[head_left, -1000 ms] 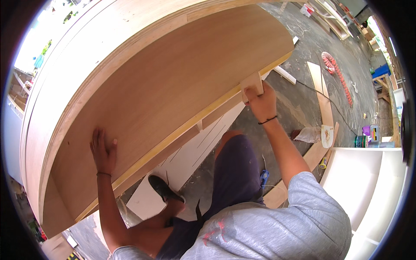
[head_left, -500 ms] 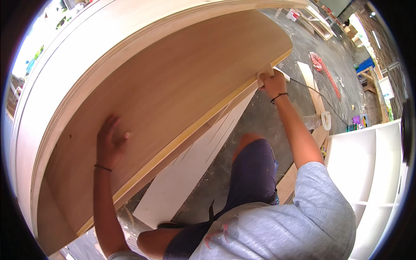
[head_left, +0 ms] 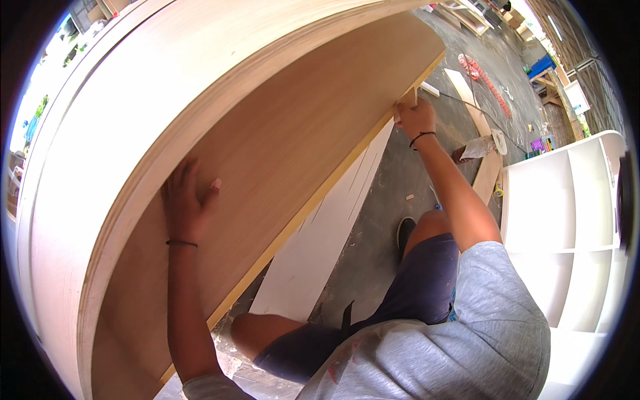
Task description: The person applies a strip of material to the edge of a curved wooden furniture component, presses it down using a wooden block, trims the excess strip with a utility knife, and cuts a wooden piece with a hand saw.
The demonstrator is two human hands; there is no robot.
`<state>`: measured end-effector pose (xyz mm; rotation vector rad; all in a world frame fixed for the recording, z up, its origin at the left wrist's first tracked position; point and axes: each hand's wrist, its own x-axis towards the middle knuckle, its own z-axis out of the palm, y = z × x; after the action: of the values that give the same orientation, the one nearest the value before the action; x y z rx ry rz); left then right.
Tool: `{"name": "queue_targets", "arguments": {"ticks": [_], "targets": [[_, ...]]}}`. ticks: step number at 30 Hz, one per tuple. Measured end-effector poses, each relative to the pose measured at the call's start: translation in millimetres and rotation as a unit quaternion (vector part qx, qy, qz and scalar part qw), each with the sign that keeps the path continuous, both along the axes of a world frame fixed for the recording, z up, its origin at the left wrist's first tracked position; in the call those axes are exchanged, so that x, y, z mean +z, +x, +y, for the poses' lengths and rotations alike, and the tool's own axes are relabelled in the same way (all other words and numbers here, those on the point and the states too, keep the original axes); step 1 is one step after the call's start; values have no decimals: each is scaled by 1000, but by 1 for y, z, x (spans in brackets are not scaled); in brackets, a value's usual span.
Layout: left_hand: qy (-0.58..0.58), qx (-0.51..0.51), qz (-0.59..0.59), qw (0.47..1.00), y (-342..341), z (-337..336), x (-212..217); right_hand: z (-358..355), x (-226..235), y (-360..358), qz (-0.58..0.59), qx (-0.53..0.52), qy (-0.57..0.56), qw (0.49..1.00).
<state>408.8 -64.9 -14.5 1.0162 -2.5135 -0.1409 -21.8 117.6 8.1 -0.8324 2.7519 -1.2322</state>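
Sanding the yellow front edge (head_left: 320,193) of the large plywood panel (head_left: 267,140) goes best with even strokes — the right hand (head_left: 415,117), arm outstretched, grips a small wooden block (head_left: 408,100) there, while the left hand (head_left: 185,200) lies flat, fingers spread (steadying, I judge) on the panel's face

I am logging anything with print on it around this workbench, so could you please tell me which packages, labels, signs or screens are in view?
None can be made out.
Small purple and yellow items lie on the floor at far right, too small to tell whether they are packages.
The wood panel under the left hand and right hand carries no label.
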Motion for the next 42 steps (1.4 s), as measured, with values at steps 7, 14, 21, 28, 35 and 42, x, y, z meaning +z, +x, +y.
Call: {"name": "queue_targets", "arguments": {"ticks": [7,14,21,28,35,42], "targets": [[64,0,5,998,-4,2,3,7,2,53,-21,-3,-12,1000],[31,-16,19,999,0,-1,-1,6,19,134,-75,-4,-38,996],[46,-8,33,998,-4,0,-1,13,10,176,-59,3,-41,997],[43,0,23,999,-3,-2,-2,14,4,212,-70,0,-41,997],[31,7,15,999,-3,-2,-7,16,4,251,-75,9,-45,996],[-35,11,22,999,-7,-8,-23,18,19,300,-70,8,-26,997]]}}
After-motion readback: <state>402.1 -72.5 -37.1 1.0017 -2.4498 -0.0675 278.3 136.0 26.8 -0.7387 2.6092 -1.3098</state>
